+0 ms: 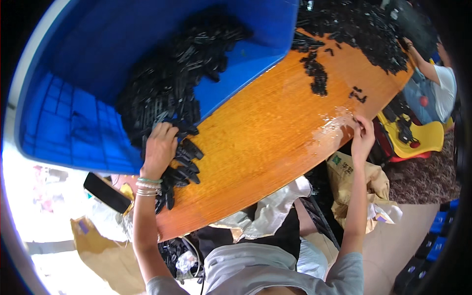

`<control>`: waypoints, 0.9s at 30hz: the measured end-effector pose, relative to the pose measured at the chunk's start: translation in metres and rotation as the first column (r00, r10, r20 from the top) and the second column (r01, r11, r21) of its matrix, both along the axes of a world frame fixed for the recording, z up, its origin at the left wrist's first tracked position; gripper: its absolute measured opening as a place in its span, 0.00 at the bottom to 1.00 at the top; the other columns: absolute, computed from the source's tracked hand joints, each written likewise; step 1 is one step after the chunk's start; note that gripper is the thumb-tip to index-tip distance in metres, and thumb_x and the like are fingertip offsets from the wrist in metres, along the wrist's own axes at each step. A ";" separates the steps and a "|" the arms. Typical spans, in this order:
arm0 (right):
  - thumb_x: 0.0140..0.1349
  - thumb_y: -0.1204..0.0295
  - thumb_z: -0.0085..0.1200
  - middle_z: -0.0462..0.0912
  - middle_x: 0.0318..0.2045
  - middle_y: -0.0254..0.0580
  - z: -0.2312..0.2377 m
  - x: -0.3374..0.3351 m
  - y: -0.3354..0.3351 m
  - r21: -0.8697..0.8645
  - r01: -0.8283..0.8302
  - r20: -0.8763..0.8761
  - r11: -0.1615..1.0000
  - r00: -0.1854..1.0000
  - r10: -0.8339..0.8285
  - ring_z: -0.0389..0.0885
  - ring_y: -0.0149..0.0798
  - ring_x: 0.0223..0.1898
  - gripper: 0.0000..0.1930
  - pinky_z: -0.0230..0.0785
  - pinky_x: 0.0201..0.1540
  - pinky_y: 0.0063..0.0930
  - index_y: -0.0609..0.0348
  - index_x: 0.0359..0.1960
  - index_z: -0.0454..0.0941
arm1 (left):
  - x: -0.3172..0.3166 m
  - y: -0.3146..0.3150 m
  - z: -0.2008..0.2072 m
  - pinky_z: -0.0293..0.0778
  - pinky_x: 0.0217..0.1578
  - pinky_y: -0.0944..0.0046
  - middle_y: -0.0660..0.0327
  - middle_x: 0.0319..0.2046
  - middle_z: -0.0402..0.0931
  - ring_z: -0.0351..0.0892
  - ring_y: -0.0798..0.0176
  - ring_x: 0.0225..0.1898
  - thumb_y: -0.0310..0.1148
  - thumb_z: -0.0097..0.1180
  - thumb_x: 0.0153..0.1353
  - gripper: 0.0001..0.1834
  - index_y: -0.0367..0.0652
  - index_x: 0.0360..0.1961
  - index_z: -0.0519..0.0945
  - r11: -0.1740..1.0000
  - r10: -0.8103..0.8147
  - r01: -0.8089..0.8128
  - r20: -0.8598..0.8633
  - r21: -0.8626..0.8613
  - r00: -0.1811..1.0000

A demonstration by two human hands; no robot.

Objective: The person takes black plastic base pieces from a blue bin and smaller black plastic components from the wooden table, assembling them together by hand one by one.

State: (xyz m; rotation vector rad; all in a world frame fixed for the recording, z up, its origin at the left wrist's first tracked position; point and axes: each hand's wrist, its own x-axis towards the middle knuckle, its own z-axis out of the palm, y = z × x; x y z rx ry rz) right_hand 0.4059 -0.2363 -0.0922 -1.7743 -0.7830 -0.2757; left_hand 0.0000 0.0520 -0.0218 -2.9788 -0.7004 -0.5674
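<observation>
A heap of long black plastic parts (162, 88) spills from a tipped blue tub (83, 142) onto the wooden table (255, 142). My left hand (161, 145), with bracelets at its wrist, reaches into the near end of this heap. Its fingers curl down among the black parts, and their tips are hidden. Over the table's right edge, my right hand (363, 140) has thumb and fingers pinched together. A tiny dark spot shows at its fingertips, too small to name. Just beyond it lie a few small black pieces (358, 94).
A large pile of small black pieces (354, 29) covers the table's far end, with a strip of them (314, 73) nearer. Another person's arm (423, 61) reaches in there. A yellow chair (423, 137) and a brown paper bag (344, 182) stand right. A black phone (106, 191) lies left.
</observation>
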 end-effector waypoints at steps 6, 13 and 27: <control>0.59 0.80 0.49 0.78 0.32 0.36 0.020 -0.095 0.005 0.164 -0.211 -0.494 0.964 0.828 0.265 0.73 0.23 0.26 0.10 0.63 0.26 0.13 0.66 0.42 0.77 | 0.001 -0.050 0.003 0.73 0.39 0.69 0.54 0.32 0.77 0.78 0.65 0.37 0.16 0.54 0.48 0.12 0.33 0.35 0.70 0.804 0.312 0.030 0.465 -0.594 0.829; 0.51 0.86 0.56 0.78 0.31 0.43 0.051 -0.196 0.025 0.376 -0.514 -0.449 0.771 0.627 0.637 0.76 0.30 0.31 0.10 0.67 0.34 0.18 0.70 0.36 0.77 | 0.026 -0.119 0.012 0.70 0.31 0.76 0.62 0.34 0.72 0.73 0.75 0.32 0.15 0.56 0.51 0.14 0.32 0.41 0.73 0.577 0.260 0.203 0.413 -0.791 0.873; 0.52 0.82 0.56 0.75 0.35 0.42 0.064 -0.220 0.027 0.335 -0.534 -0.369 0.776 0.684 0.629 0.73 0.32 0.35 0.08 0.65 0.38 0.21 0.67 0.35 0.79 | 0.051 -0.145 0.021 0.71 0.35 0.72 0.60 0.32 0.75 0.75 0.70 0.33 0.21 0.66 0.45 0.15 0.33 0.36 0.77 0.532 0.157 0.265 0.401 -0.804 0.902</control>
